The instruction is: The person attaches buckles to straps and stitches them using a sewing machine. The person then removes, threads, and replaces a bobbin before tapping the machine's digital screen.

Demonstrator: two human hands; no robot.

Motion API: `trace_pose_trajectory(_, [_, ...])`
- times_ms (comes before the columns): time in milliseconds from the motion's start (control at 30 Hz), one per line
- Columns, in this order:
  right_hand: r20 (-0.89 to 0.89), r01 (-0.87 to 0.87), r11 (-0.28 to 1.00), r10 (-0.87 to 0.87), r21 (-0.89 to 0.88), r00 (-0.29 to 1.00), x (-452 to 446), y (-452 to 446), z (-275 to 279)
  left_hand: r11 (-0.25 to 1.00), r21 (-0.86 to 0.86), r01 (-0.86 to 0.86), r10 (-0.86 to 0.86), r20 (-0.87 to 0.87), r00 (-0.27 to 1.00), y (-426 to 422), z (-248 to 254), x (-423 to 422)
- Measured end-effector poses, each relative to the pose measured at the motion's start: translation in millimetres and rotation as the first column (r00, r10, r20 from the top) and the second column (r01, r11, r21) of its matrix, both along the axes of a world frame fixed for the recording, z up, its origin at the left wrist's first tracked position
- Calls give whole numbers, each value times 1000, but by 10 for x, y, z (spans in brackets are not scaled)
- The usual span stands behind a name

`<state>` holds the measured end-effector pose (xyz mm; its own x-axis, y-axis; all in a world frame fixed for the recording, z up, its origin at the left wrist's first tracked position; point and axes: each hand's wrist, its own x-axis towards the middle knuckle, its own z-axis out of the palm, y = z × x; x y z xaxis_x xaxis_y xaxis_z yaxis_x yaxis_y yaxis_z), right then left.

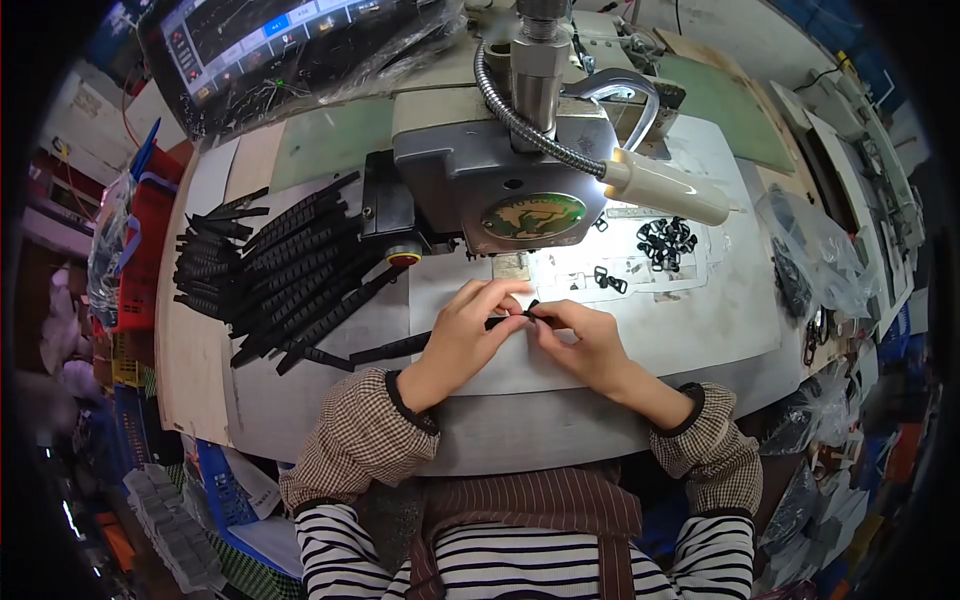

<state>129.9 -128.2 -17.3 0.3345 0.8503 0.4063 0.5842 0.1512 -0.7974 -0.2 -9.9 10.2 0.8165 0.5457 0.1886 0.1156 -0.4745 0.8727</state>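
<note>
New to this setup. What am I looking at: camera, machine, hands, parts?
There is one picture, from a camera worn on the person's head, looking forward and down. No robot: the left hand and right hand are bare and human. The left holds a black strap; the right pinches a small black piece at its end, too hidden to identify. Beyond them is what looks like a sewing machine head, with a lamp attached. On the work surface, a pile of black straps lies left, small black rings right.
</note>
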Motion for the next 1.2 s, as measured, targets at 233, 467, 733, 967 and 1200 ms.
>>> trace_pose_trajectory(233, [-406, -219, 951, 116, -217, 907, 171, -9, 46, 924, 264, 277, -272, -53, 961, 202, -113, -66])
trace_pose_trajectory(467, [131, 119, 989, -107, -88, 986, 441, 550, 13, 847, 455, 274, -275, -66, 959, 164, -123, -96])
trace_pose_trajectory(733, [-101, 133, 968, -157, -212, 982, 399, 661, -73, 874, 420, 245, -249, -47, 967, 173, -141, -160])
trace_pose_trajectory(967, [87, 29, 995, -21, -94, 996, 256, 506, -89, 889, 410, 203, -209, -31, 977, 209, -167, -174])
trace_pose_trajectory(1200, [405, 54, 960, 65, -274, 912, 258, 201, 70, 901, 405, 156, -158, -30, 987, 261, -184, -192])
